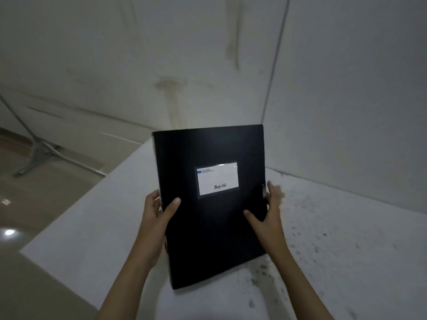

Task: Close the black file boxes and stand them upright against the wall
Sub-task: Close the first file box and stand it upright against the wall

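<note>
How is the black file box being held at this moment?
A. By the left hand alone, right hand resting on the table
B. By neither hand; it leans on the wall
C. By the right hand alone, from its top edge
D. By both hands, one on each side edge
D: the left hand grips the left edge of the black file box and the right hand grips its right edge.

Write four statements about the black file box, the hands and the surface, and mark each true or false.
1. Both hands grip the black file box, left hand on its left edge, right hand on its right. True.
2. The box is open. False: it looks closed.
3. A white label sits on its front. True.
4. The white surface under it is spotless. False: dark specks mark its right part.
</note>
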